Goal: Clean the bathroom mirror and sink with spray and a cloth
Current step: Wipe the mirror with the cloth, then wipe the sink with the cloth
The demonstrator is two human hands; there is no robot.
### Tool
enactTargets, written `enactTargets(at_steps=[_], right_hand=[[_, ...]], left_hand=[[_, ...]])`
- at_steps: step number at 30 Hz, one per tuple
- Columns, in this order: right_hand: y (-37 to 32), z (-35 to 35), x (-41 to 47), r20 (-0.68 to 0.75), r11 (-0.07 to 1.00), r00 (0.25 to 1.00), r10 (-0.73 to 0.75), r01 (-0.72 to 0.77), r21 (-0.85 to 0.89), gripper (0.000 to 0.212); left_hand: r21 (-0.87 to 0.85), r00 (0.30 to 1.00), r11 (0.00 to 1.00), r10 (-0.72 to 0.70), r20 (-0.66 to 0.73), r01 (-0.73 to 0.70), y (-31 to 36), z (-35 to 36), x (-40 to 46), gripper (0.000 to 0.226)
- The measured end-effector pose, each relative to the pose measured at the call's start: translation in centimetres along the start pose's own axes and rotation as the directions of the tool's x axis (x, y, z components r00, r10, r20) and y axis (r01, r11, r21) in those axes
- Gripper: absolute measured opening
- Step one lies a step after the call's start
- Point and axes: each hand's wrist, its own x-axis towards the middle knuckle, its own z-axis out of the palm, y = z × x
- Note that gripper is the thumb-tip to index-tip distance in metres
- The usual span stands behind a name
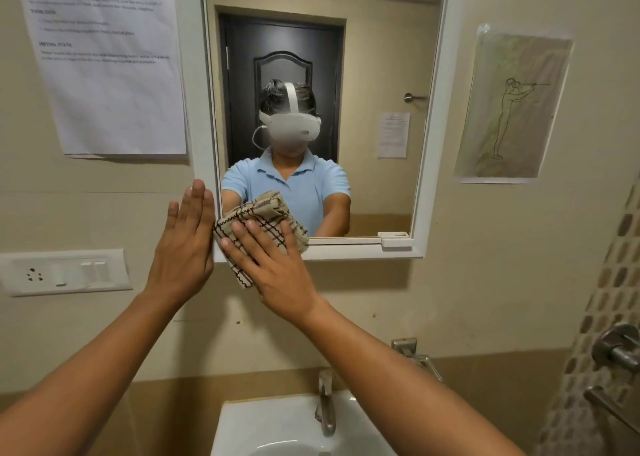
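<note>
Am pressing cloth (263, 223) flat-fingered with right hand (273, 268) at mirror (363, 74) 7 o'clock corner; left hand (183, 244) open, bracing frame. Am keeping pressure even, strokes overlapping.

The white paper sheet (104, 64) on the wall left of the mirror is showing blurred print; only the headings "TASK LIST" and "INITIAL STATE" are reading clearly; its title and body lines are staying too blurred to read.
</note>
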Motion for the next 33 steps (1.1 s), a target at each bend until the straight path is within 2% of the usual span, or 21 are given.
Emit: enactTargets(at_steps=[3,6,10,13,17,19,24,28,33], right_hand=[[1.4,-0.7,-1.1,-0.011,0.995,0.996,-0.088,0.088,-0.044,0.058],[2.8,-1.2,-3.0,-0.01,0.993,0.995,-0.103,0.102,-0.06,0.053],[4.6,-2.1,-6.3,0.024,0.993,0.999,-0.048,0.05,-0.106,0.054],[5.1,-3.0,-9.2,0.092,0.995,0.996,-0.01,0.019,-0.1,0.057],[4.1,-4.6,-12.7,0.226,0.993,0.967,0.114,-0.109,-0.034,0.079],[3.1,-5.5,-14.4,0.314,0.964,0.917,0.245,-0.265,0.019,0.095],[-0.2,-6.8,-20.1,0.493,0.806,0.743,0.454,-0.578,0.128,0.099],[-3.5,-7.3,-24.7,0.56,0.688,0.627,0.541,-0.713,0.134,0.092],[-6.6,-7.3,-30.4,0.677,0.587,0.482,0.557,-0.804,0.089,0.087]], left_hand=[[0.012,0.999,1.0,0.021,0.041,-0.022,0.3,0.4,-0.9,0.071],[0.017,0.995,1.0,0.019,0.096,-0.021,0.9,0.9,-1.8,0.076],[0.044,0.99,0.999,0.022,0.142,-0.029,1.1,1.3,-2.2,0.091],[0.053,0.984,0.997,0.047,0.171,-0.057,0.6,1.3,-2.2,0.087],[0.039,0.985,0.996,0.071,0.154,-0.078,0.4,1.3,-3.8,0.079],[0.006,0.981,1.0,0.001,0.194,-0.003,0.8,1.2,-5.9,0.09],[-0.098,0.94,0.985,-0.104,0.325,0.143,4.2,1.6,-12.8,0.071],[-0.181,0.884,0.969,-0.065,0.462,0.166,8.3,2.7,-18.1,0.068],[-0.253,0.762,0.936,-0.025,0.647,0.246,12.9,4.7,-24.0,0.075]])
